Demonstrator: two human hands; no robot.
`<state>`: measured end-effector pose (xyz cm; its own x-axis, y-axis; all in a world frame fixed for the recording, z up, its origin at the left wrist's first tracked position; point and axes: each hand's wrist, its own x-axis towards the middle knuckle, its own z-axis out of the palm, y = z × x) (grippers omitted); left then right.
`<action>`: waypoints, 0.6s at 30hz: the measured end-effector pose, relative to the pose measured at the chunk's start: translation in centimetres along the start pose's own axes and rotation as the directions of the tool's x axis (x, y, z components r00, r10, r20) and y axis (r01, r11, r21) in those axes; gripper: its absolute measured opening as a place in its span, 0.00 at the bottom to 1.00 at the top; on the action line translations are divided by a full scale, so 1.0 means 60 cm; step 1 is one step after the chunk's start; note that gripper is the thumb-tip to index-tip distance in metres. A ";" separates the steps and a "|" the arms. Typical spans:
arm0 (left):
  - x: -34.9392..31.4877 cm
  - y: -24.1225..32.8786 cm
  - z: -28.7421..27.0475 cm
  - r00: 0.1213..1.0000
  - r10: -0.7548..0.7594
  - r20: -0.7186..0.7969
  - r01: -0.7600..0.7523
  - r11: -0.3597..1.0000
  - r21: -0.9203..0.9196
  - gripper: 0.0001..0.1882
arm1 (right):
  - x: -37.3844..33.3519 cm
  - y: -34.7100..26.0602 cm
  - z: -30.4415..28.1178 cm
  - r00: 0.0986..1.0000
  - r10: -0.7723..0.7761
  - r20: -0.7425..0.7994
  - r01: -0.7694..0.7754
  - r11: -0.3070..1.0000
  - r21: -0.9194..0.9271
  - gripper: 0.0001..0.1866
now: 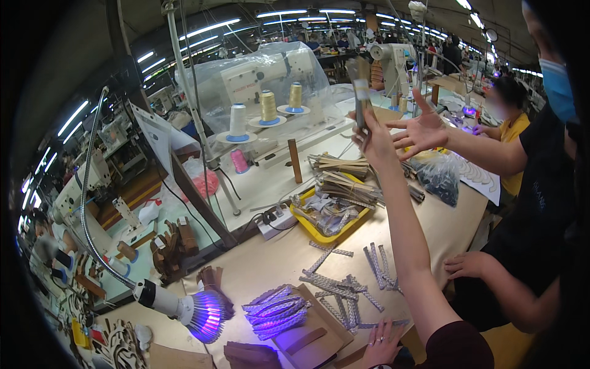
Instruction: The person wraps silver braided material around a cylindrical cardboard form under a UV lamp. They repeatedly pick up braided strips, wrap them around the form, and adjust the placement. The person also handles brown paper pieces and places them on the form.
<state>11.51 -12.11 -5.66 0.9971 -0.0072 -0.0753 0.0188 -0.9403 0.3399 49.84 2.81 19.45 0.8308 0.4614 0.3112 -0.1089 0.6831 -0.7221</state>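
My right arm stretches up and away across the table. At its end my right hand [376, 138] is closed on an upright strip bundle [361, 89], grey-brown with a pale band, slightly blurred. Close beside it, a co-worker's open hand [424, 129] reaches in from the right with fingers spread. Down at the lower edge my left hand [381, 347], wearing rings, lies with its fingers apart on the table. By its fingertips is a grey braided strip [384, 323]. Several more braided strips [344, 292] lie scattered just beyond it.
A lit lamp [206, 315] shines purple over a coil of braided strips [278, 312] beside a cardboard box [313, 338]. Behind stands a yellow tray [335, 237] of packets and strips. Thread cones [268, 107] and a plastic-covered sewing machine [258, 80] are farther back. A co-worker [522, 203] stands at right.
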 end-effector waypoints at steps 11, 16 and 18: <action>-0.010 0.006 -0.013 0.991 0.036 -0.133 -0.049 0.995 -0.092 0.40 | -0.179 -0.056 -0.213 0.984 0.053 0.171 -0.116 0.917 0.382 0.24; -0.009 0.005 -0.020 0.991 0.010 -0.135 -0.022 0.996 -0.090 0.37 | -0.214 -0.126 -0.225 0.987 0.133 -0.094 -0.115 0.977 0.180 0.26; -0.007 0.007 -0.022 0.989 -0.017 -0.145 0.001 0.994 -0.108 0.36 | -0.250 -0.136 -0.228 0.972 0.151 -0.179 -0.159 0.987 -0.031 0.26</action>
<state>11.21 -12.04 -4.25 0.9968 0.0579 0.0553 0.0279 -0.8982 0.4387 45.75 -17.43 12.22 0.8892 0.4500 0.0829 -0.2226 0.5837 -0.7809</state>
